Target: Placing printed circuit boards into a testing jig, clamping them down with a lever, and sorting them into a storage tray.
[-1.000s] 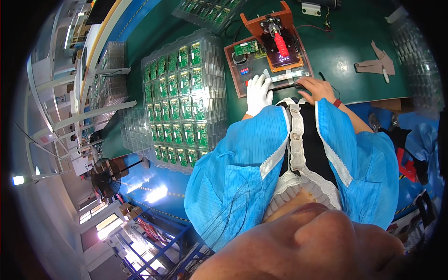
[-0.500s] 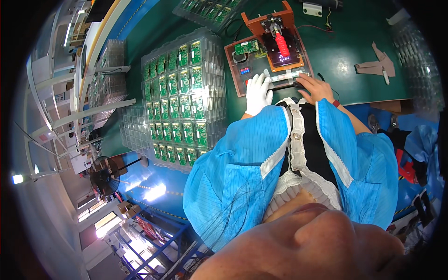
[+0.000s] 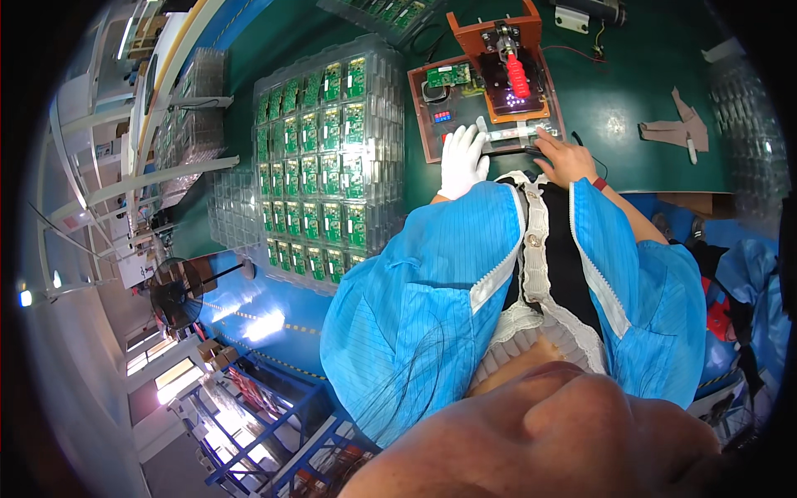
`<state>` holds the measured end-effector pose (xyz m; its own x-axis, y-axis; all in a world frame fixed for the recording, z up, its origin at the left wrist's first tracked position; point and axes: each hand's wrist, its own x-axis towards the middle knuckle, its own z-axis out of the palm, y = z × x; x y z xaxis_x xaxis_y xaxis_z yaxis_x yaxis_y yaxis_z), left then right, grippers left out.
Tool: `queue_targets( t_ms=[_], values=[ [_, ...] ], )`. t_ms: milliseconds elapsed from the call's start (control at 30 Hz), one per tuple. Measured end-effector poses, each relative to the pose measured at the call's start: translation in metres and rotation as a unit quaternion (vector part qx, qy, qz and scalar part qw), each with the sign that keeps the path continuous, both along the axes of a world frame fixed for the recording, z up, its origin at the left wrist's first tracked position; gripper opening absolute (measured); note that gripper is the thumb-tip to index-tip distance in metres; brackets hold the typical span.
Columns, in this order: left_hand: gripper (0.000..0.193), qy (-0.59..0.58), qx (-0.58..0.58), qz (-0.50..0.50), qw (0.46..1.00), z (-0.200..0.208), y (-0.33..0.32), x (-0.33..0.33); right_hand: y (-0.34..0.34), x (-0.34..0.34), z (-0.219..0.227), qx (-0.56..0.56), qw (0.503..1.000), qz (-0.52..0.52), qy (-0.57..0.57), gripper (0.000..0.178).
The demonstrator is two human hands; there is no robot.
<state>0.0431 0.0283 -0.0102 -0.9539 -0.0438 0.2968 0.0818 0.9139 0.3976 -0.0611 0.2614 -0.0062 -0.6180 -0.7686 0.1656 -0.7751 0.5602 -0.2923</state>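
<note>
My left hand (image 3: 463,163), in a white glove, rests at the left front of an orange-brown test fixture (image 3: 432,149). Its fingers are stretched out by the left end of a pale, narrow strip (image 3: 508,134). At that strip's right end is my bare right hand (image 3: 568,160), fingers bent but apart, the tips touching there. A dark rod or cable (image 3: 508,152) runs between the two hands along the fixture's front. Behind the hands, a toggle clamp with a red handle (image 3: 518,77) stands over a lit plate. A green circuit board (image 3: 448,75) lies at the fixture's back left.
Stacked clear trays (image 3: 386,124) of green circuit boards stand on the left, with another tray (image 3: 390,12) behind. A beige cloth piece (image 3: 677,129) lies on the green table (image 3: 618,104) at right. Clear trays (image 3: 751,124) stand at the far right edge.
The view has shifted slightly, so the fixture appears a little further right and higher. Both hands stay by the strip, the right fingers only slightly moved.
</note>
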Motion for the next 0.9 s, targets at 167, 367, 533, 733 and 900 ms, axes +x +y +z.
queue_targets(
  t_ms=[167,367,533,733,900],
  values=[
    [0.055,0.001,-0.001,0.005,1.0,0.0,-0.001,0.001,-0.007,0.0,0.006,0.029,0.999,-0.015,-0.01,0.034],
    [0.055,-0.003,-0.006,0.012,1.0,-0.001,-0.002,0.002,-0.004,0.003,0.007,-0.011,0.999,-0.03,-0.022,0.034],
    [0.055,0.0,-0.009,0.005,1.0,-0.003,0.0,0.001,-0.001,0.007,0.012,-0.069,0.997,-0.041,-0.014,0.035],
    [0.055,0.001,0.001,0.024,1.0,-0.004,-0.005,0.005,0.0,0.01,0.013,-0.219,0.892,-0.168,-0.358,0.036],
    [0.054,0.01,0.011,0.02,1.0,-0.004,-0.004,0.002,0.012,-0.011,0.015,-0.369,0.671,-0.25,-0.592,0.038]
  ],
)
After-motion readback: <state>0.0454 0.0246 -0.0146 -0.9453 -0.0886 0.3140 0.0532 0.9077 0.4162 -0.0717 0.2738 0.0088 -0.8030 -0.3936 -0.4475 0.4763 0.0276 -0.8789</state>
